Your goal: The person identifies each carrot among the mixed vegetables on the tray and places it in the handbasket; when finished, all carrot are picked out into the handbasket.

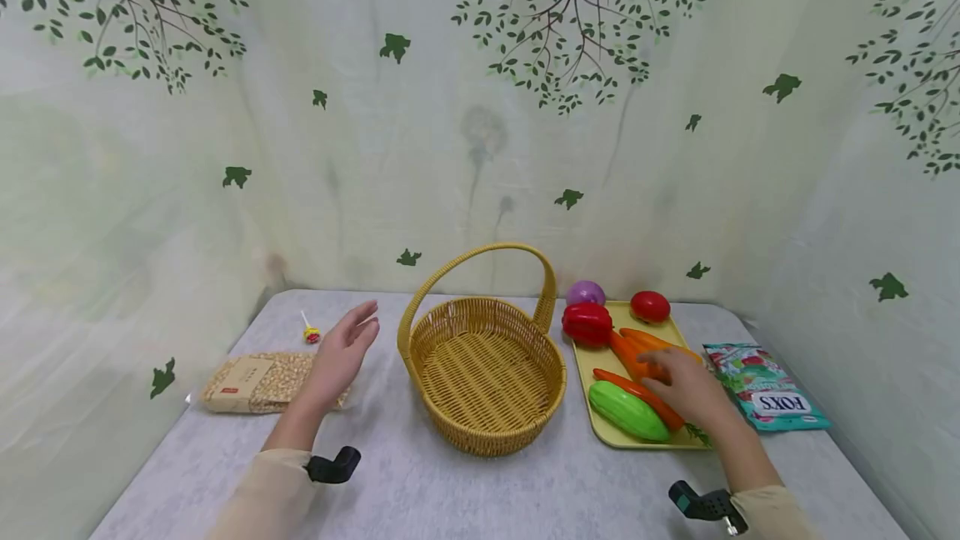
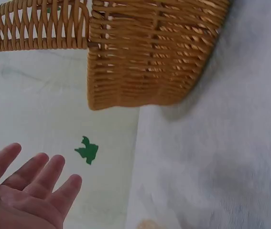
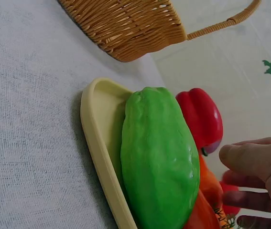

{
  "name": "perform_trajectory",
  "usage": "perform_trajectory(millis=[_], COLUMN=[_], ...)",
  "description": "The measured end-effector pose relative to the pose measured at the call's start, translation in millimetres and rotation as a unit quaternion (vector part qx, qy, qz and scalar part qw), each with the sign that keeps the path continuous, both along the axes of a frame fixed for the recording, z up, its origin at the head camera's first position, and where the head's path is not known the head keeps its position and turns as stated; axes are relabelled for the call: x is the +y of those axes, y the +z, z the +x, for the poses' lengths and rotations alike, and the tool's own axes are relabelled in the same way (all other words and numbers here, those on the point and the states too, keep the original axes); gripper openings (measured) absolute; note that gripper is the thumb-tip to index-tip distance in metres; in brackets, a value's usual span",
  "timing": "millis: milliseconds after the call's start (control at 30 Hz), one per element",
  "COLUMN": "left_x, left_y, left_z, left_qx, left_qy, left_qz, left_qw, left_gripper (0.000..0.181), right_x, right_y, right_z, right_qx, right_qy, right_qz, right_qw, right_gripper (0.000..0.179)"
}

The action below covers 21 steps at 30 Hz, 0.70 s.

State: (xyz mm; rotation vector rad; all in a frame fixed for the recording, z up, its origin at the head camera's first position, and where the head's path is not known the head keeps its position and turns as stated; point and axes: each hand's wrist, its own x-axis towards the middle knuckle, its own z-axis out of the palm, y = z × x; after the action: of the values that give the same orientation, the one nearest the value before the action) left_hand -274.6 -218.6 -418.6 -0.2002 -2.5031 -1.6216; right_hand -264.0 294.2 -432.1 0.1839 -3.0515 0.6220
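My right hand (image 1: 686, 386) is over the yellow tray (image 1: 611, 441), fingers loosely bent above the carrots (image 1: 627, 354); whether it touches one I cannot tell. In the right wrist view its thumb and fingers (image 3: 243, 193) are apart, with nothing visibly gripped. A bumpy green gourd (image 1: 628, 412) lies at the tray's near side beside a long orange-red vegetable (image 1: 637, 392). A red bell pepper (image 1: 587, 324) and a tomato (image 1: 650, 307) are toward the back. Left of the wicker basket (image 1: 487, 440), my left hand (image 1: 347, 357) hovers empty with its fingers extended.
The basket's tall handle (image 1: 551, 298) arches over it. A purple onion (image 1: 586, 293) sits behind the pepper. A teal FOX'S bag (image 1: 772, 394) lies right of the tray. At left are a bag of pale grains (image 1: 255, 382) and a lollipop (image 1: 311, 334).
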Motion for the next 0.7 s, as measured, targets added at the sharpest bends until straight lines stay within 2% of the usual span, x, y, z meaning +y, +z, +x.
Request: perform_trajectory(millis=[100,233,300,400,533,700], left_x=[6.8,15.8,19.7,23.8,28.7,35.1], left_y=[0.8,-2.3,-5.8,-12.9,-22.1,-36.9], left_z=[-3.6,-7.3,-9.3,-12.2,-14.8,-18.2], left_qx=[-0.030,-0.092,-0.111,-0.124,-0.124,-0.121], left_qy=[-0.016,-0.041,-0.049,-0.057,-0.074,-0.100], left_qz=[0.092,0.177,0.191,0.196,0.215,0.260], left_qw=[0.9951,0.9790,0.9741,0.9711,0.9658,0.9529], left_gripper=[0.051,0.055,0.056,0.055,0.055,0.054], right_x=[2.4,7.0,8.9,10.5,11.6,13.7], right_y=[-1.8,-3.6,-4.9,-7.8,-10.8,-15.4], right_z=[1.2,3.2,4.0,4.8,5.9,6.8], right_qx=[-0.014,-0.035,-0.041,-0.046,-0.041,-0.035], right_qy=[0.003,0.001,0.006,0.010,0.019,0.023], right_qz=[-0.006,-0.002,0.005,0.015,0.026,0.039], right_qw=[0.9999,0.9994,0.9991,0.9988,0.9986,0.9984], right_gripper=[0.034,0.030,0.031,0.033,0.036,0.036])
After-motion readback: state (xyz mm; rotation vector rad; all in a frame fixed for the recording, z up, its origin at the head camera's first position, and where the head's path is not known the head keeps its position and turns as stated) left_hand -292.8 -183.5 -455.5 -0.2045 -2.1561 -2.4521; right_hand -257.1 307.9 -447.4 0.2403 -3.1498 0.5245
